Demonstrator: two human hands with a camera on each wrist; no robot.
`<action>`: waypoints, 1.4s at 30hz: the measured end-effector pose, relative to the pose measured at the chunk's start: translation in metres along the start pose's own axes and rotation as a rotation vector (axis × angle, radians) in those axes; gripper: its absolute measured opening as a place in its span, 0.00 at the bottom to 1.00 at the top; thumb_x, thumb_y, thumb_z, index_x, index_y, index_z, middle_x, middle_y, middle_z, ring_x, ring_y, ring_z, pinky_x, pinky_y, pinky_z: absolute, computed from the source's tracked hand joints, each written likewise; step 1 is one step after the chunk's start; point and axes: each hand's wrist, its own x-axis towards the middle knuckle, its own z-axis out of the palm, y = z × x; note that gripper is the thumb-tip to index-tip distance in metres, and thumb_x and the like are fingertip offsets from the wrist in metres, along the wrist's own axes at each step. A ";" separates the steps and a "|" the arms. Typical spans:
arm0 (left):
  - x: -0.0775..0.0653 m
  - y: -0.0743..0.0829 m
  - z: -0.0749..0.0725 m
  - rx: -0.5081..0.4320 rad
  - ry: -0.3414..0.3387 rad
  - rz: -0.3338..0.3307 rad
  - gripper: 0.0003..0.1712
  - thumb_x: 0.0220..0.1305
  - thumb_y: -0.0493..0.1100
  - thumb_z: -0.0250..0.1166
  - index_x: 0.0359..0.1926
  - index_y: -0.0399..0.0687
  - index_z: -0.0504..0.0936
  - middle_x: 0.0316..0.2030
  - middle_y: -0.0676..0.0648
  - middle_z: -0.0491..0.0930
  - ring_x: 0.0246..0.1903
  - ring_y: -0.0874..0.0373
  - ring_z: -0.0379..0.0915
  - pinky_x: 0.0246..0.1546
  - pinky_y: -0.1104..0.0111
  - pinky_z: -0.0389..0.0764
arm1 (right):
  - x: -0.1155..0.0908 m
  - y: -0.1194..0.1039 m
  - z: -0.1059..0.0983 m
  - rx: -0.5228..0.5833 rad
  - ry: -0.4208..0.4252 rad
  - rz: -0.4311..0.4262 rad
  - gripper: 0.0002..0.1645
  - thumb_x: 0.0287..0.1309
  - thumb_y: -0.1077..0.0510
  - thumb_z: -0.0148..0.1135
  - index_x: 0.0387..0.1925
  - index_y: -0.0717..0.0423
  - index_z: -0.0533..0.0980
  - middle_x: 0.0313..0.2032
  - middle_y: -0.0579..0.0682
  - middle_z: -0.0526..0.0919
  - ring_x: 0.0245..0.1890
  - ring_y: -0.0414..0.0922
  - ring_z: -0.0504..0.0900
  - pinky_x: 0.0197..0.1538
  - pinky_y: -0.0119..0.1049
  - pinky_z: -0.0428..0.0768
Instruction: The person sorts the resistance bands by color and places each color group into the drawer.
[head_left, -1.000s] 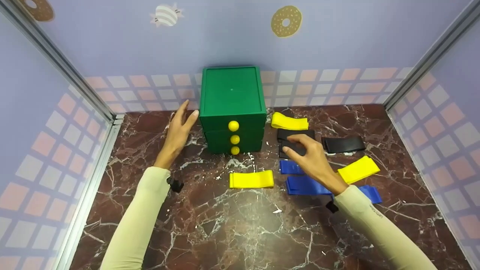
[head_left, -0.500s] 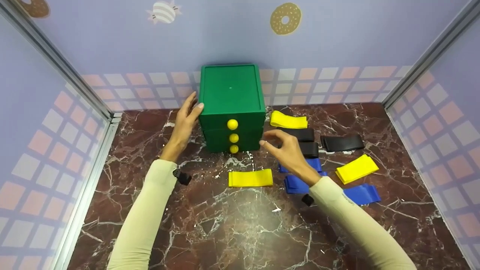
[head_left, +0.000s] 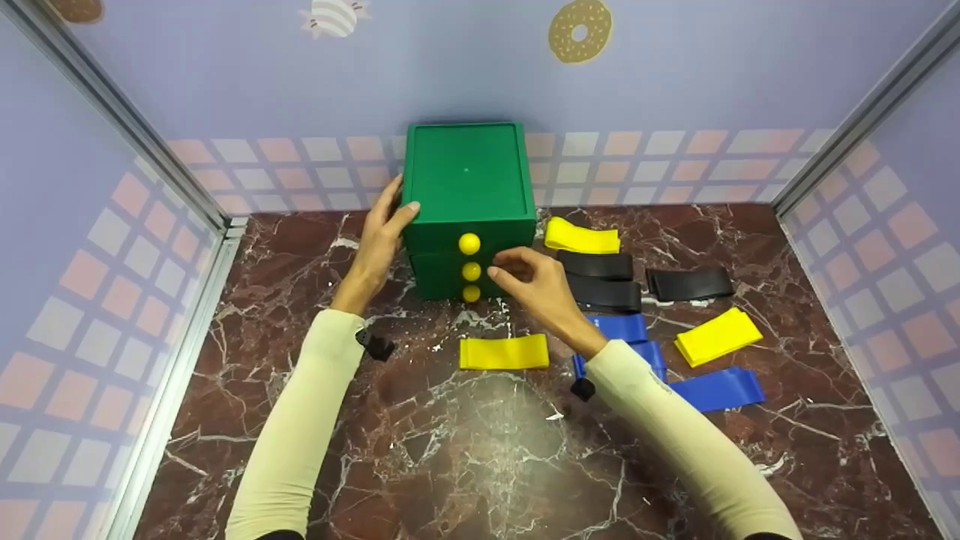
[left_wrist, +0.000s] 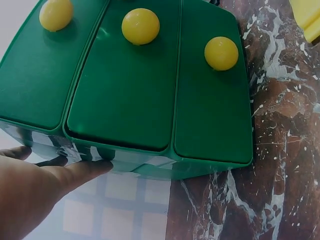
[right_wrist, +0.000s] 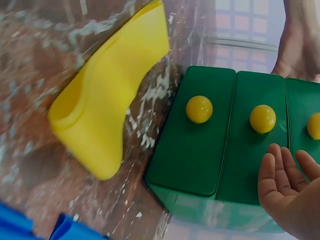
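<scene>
A green drawer box [head_left: 469, 176] with three stacked drawers stands against the back wall, each drawer front bearing a round yellow knob [head_left: 469, 244]. My left hand [head_left: 379, 244] rests on the box's left side, fingers fairly straight along it and thumb at the top edge; the left wrist view shows the fingertips [left_wrist: 100, 166] against that side. In front of the drawers is my right hand [head_left: 536, 285], holding nothing, its fingers bent loosely and its tips just right of the middle knob [right_wrist: 263, 119]. All drawers look pushed in.
A folded yellow band [head_left: 504, 352] lies in front of the box. To the right are more folded bands: a yellow one [head_left: 582, 236] near the box, several black [head_left: 690, 285], several blue [head_left: 720, 388], and another yellow [head_left: 718, 337]. Patterned walls [head_left: 330, 172] enclose the back and sides.
My right hand has moved left from over the black bands to the drawer fronts. My left hand has come in from beside the box and now touches its left side.
</scene>
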 end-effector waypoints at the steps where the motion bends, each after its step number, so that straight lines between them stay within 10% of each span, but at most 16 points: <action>1: 0.000 0.000 0.000 -0.011 -0.002 -0.001 0.44 0.81 0.47 0.59 0.89 0.47 0.54 0.85 0.40 0.59 0.72 0.44 0.71 0.68 0.53 0.80 | 0.002 -0.001 0.002 0.010 0.004 0.000 0.22 0.75 0.49 0.72 0.59 0.60 0.86 0.52 0.52 0.92 0.51 0.47 0.91 0.58 0.45 0.87; 13: -0.002 0.005 0.000 -0.053 0.005 -0.044 0.44 0.80 0.48 0.61 0.90 0.51 0.55 0.86 0.41 0.56 0.75 0.44 0.67 0.71 0.46 0.76 | 0.020 -0.012 0.024 0.175 0.038 0.061 0.21 0.75 0.52 0.72 0.55 0.66 0.88 0.41 0.60 0.93 0.44 0.68 0.90 0.51 0.59 0.89; 42: -0.003 0.003 -0.001 -0.139 0.028 -0.060 0.42 0.80 0.46 0.64 0.88 0.52 0.61 0.85 0.42 0.59 0.77 0.47 0.65 0.73 0.49 0.73 | 0.028 -0.023 0.043 0.303 0.121 0.112 0.23 0.75 0.49 0.72 0.43 0.69 0.90 0.37 0.63 0.93 0.32 0.50 0.92 0.39 0.41 0.91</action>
